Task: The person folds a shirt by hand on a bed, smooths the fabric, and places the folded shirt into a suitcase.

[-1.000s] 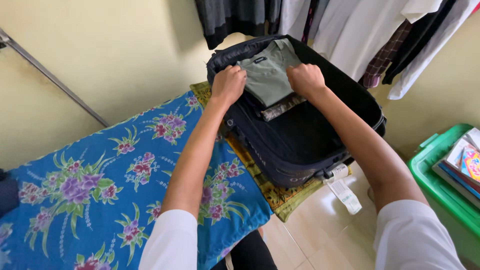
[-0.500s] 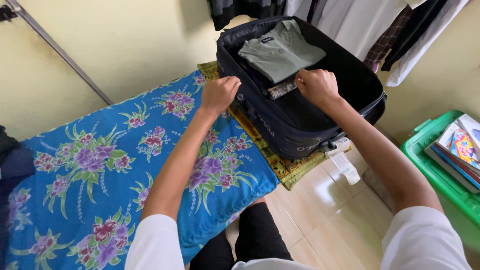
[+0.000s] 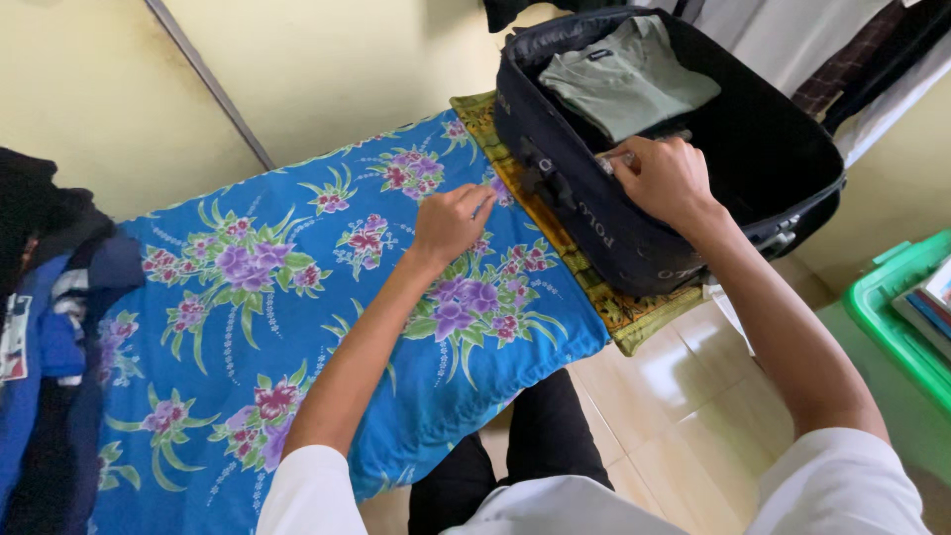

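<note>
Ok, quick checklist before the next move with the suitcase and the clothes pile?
1. Suitcase open: ok, lid back.
2. Folded grey shirt lying flat inside: ok.
3. Right hand at the suitcase's near rim: ok; whether it pinches anything, cannot tell.
4. Left hand empty: ok, loosely curled over the floral cloth.
5. Clothes pile within reach at the far left: cannot tell.
6. Suitcase fully on the surface: not ok, its near corner overhangs the floor.

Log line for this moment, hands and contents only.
left hand: over floral blue cloth, empty | right hand: on suitcase front rim | folded grey-green shirt: inside suitcase
</note>
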